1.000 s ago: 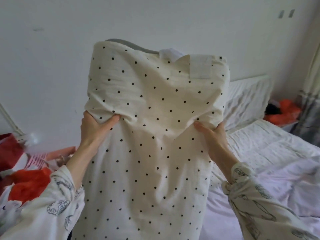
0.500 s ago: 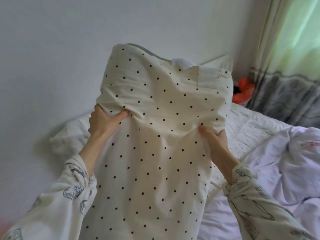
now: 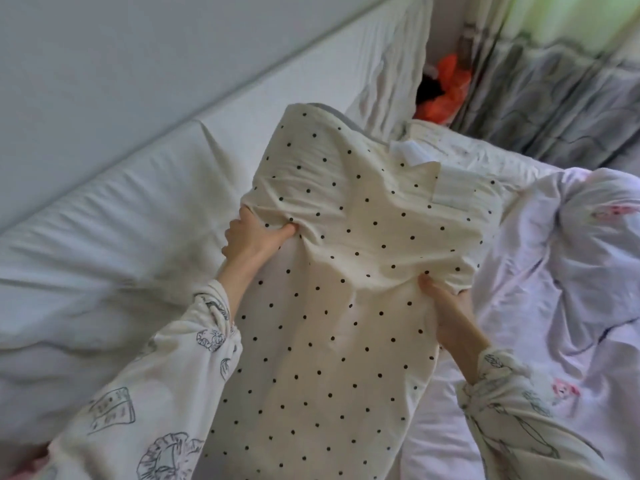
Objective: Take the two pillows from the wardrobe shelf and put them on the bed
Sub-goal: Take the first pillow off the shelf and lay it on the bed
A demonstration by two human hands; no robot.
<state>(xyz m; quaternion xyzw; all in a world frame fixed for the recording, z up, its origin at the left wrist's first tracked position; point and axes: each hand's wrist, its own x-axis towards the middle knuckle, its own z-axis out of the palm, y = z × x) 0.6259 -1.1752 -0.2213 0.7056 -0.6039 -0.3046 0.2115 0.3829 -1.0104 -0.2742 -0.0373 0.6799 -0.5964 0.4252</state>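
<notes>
A cream pillow (image 3: 349, 271) with black dots hangs upright over the bed (image 3: 104, 237), held at mid-height from both sides. Left of the pillow, the left hand (image 3: 252, 237) pinches a bunched fold of its cover, thumb pressed into the cloth. On the pillow's right edge, the right hand (image 3: 453, 317) has its grip closed on the fabric. Right of the pillow lies a rumpled pale quilt (image 3: 568, 271). Beyond the pillow's top stand an orange bundle (image 3: 446, 95) and a grey curtain (image 3: 554, 98).
</notes>
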